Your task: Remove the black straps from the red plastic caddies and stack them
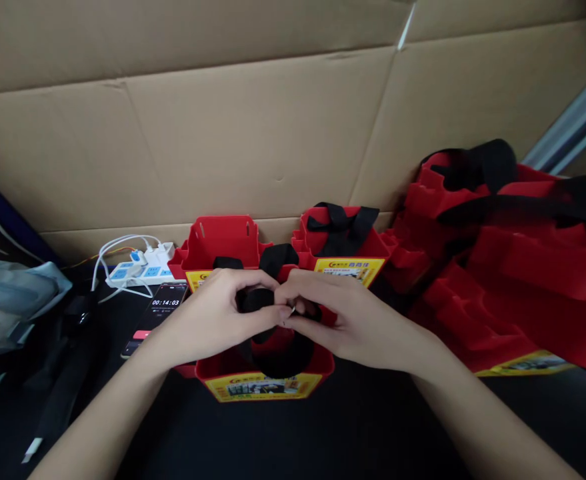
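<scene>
In front of me stands a red plastic box point(265, 392) with a yellow printed label on its front. A black webbing strap point(283, 357) loops over its open top. My left hand point(233, 310) is closed on the strap, thumb and fingers pinching it. My right hand point(335, 317) pinches at the same spot, its fingertips meeting those of the left. A tiny pale, shiny bit shows between the fingertips, too small to name. Both hands hide part of the box and strap. Just behind is another red box point(227, 240) with slots in its back wall.
A third red box point(345, 233) with a strap stands behind. Stacked red boxes point(517, 267) fill the right. At left lie a phone point(160, 310) with a running timer, a power strip point(147, 272) with white cables, and a plastic bag point(13, 300). Cardboard point(253, 133) forms the back.
</scene>
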{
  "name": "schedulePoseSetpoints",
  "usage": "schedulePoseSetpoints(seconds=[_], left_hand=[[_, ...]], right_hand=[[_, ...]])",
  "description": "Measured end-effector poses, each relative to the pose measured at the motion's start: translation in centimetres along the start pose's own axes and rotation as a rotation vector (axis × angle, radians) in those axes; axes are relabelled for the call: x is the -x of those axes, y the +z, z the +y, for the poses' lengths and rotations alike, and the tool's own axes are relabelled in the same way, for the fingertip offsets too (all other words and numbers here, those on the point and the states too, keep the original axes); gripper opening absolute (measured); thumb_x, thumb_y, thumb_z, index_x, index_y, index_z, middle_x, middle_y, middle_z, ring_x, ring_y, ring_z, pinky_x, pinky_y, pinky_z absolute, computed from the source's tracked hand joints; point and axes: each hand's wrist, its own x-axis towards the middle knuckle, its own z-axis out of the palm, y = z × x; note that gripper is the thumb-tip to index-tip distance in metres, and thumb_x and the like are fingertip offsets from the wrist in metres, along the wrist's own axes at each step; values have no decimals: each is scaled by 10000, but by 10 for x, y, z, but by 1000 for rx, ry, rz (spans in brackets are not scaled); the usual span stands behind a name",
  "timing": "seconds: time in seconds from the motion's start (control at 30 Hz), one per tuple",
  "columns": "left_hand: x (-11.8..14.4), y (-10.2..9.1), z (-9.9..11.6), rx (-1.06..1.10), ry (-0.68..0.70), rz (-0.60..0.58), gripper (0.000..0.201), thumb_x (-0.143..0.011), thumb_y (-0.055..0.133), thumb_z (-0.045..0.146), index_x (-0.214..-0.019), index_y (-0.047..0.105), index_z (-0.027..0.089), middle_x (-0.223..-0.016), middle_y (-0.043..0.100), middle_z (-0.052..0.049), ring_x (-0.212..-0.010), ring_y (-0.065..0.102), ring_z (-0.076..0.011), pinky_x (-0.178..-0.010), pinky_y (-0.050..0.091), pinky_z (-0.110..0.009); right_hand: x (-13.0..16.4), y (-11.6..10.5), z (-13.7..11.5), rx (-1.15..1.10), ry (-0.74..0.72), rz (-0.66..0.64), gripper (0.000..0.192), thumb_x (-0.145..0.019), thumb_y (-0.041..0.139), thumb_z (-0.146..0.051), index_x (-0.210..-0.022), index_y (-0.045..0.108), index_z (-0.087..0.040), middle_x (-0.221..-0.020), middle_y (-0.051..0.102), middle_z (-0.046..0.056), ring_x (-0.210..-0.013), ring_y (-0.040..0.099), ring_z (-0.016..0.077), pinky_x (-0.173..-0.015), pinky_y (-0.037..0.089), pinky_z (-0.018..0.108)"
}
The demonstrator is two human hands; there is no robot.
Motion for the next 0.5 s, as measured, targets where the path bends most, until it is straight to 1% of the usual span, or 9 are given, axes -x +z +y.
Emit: schedulePoseSetpoints(seconds=[0.03,0.07,0.13,0.2,0.27,0.3,0.37,0.43,0.5], left_hand=[[0,-1,-1,-23,6,36,142,-773,624,309,-840,674,194,-809,666,2,-771,600,-139,-683,471,-224],[-1,-4,-4,-20,16,121,156,-776,620,316,-853,679,193,-792,672,1,-730,601,-134,-640,472,-219],[-1,-16,-11,60,56,386,176,-780,620,328,-879,679,195,-710,661,19,-620,580,-102,-533,449,-189],[0,-32,-17,218,100,625,154,-790,620,317,-893,658,209,-632,618,58,-524,532,-59,-452,408,-158],[2,-43,-19,365,146,728,109,-811,605,299,-892,634,232,-613,579,87,-481,492,-29,-423,391,-142],[3,-45,-19,384,165,729,94,-821,594,298,-884,628,237,-621,576,89,-487,495,-27,-429,401,-140],[5,-39,-15,300,195,671,108,-832,576,323,-862,623,231,-663,599,71,-557,543,-46,-494,453,-152],[4,-23,-9,131,204,506,192,-789,619,362,-918,601,220,-797,646,35,-736,611,-103,-639,506,-199],[2,-5,-5,-52,190,304,433,-702,696,395,-1068,536,230,-988,644,-5,-913,607,-169,-757,503,-265]], right_hand=[[0,0,0,-3,1,17,133,-833,515,-136,-953,508,-193,-780,524,-13,-661,493,75,-603,409,183],[-1,0,1,-14,7,46,168,-832,523,-149,-991,497,-195,-766,511,-19,-655,494,76,-602,412,186],[-1,-1,2,-51,32,122,234,-831,543,-183,-1049,458,-200,-703,454,-43,-608,473,71,-571,403,187],[-1,-3,4,-87,70,205,239,-823,565,-205,-1034,453,-202,-646,384,-63,-556,426,60,-533,378,181],[-2,-4,6,-125,124,286,288,-795,604,-213,-1049,469,-205,-610,341,-78,-509,372,50,-499,353,175],[-3,-4,7,-158,151,317,352,-775,629,-215,-1089,470,-211,-598,343,-84,-495,360,47,-487,349,173],[-7,0,7,-274,198,362,515,-727,675,-219,-1187,442,-234,-612,425,-83,-504,409,51,-491,378,173],[-10,6,6,-421,231,414,590,-682,710,-220,-1208,445,-244,-720,552,-52,-587,517,73,-544,442,187],[-13,11,4,-526,268,479,527,-650,731,-225,-1130,516,-226,-801,613,-26,-666,583,97,-593,483,202]])
